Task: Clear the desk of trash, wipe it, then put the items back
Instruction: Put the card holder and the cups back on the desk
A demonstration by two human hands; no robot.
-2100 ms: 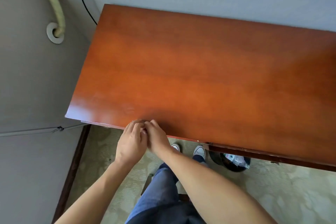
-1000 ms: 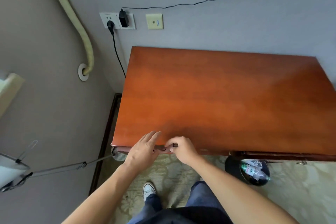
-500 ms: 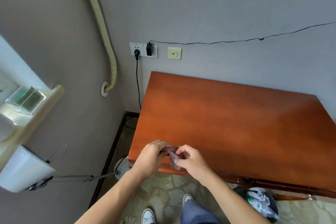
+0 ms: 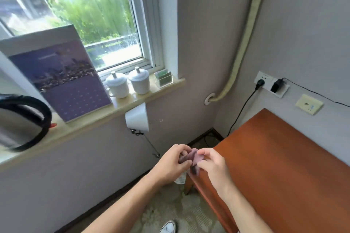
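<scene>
A small purplish-grey cloth is bunched between both hands, just off the near left corner of the red-brown wooden desk. My left hand grips its left side with curled fingers. My right hand pinches its right side. The visible part of the desk top carries nothing. On the windowsill to the left stand a steel kettle with a black handle, a purple desk calendar, two white lidded cups and a clear box of green packets.
A white lamp head on a thin metal arm hangs below the sill. Wall sockets with two plugs and a black cable sit above the desk's far left corner. A cream pipe runs down the wall. Patterned carpet and my shoe lie below.
My head has turned left and up, from the desk top to the windowsill. Both hands lifted the cloth off the desk's front edge and now hold it bunched in the air.
</scene>
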